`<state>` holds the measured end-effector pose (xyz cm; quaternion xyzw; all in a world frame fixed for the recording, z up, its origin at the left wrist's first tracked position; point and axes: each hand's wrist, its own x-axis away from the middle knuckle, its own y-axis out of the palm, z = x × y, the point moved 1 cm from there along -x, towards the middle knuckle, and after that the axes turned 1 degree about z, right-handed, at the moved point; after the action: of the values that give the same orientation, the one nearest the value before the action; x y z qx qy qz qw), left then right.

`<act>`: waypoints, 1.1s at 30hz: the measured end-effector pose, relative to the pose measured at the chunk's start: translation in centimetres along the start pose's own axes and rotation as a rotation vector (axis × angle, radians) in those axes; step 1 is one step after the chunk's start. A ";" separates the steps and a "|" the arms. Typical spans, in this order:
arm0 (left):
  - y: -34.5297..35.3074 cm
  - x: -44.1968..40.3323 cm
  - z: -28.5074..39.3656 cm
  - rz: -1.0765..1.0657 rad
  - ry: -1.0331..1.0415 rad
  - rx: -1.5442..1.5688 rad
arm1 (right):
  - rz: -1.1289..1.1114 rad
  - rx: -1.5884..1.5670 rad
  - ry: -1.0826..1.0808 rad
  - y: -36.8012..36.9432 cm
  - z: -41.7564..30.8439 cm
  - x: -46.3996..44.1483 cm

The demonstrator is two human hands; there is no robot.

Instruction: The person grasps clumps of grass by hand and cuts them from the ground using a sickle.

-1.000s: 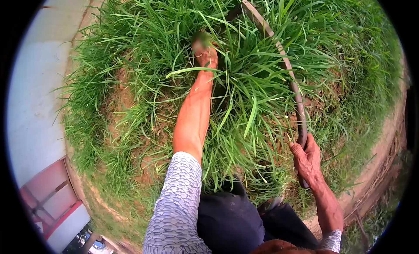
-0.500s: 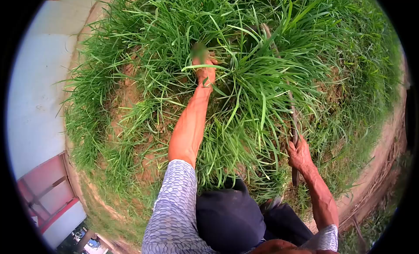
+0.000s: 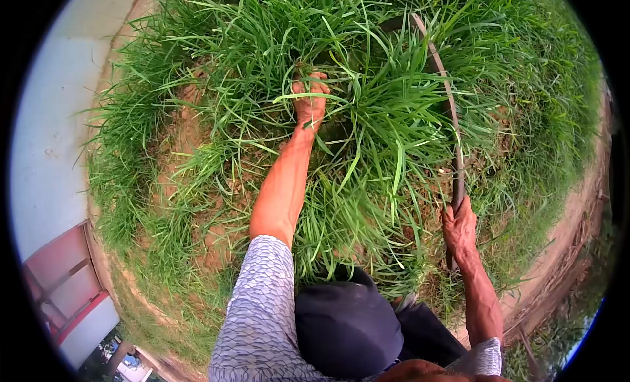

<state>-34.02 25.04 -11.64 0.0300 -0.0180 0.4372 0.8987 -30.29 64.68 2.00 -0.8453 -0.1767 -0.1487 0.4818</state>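
My left hand [image 3: 310,100] is closed low among the long green grass [image 3: 400,132], fingers curled around a tuft. Some blades cross over it, so the fingertips are partly hidden. On the right, my right hand [image 3: 461,228] is wrapped round the lower handle of a long sickle [image 3: 454,129]. Its slightly curved shaft runs up past the right side of the clump. At the far end a dark blade shows in part, pointing left behind the grass, apart from my left hand.
Brown soil [image 3: 184,139] shows between the clumps on the left. A pale wall [image 3: 56,132] with a reddish panel [image 3: 69,270] stands at the left edge. My dark-clothed knee [image 3: 348,329] is close below, and a dirt strip [image 3: 558,251] curves along the right.
My right hand has shifted slightly up and right. The sickle has swung right and upward, showing more of its shaft and its dark blade. My left hand stays almost in place.
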 end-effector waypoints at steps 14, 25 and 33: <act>0.0 -1.1 -1.0 -0.089 0.007 0.033 | -0.476 -0.452 0.450 0.6 -1.5 7.3; 0.1 -1.1 -0.1 -0.004 -0.188 0.163 | -0.557 -0.598 0.515 -2.5 -3.5 7.6; -0.4 -1.9 -1.4 0.119 -0.238 0.485 | -0.459 -0.680 0.511 -3.2 -2.9 7.2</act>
<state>-34.90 23.42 -13.19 0.2946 -0.0200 0.4742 0.8294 -25.47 64.77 8.91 -0.8306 -0.1759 -0.5033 0.1608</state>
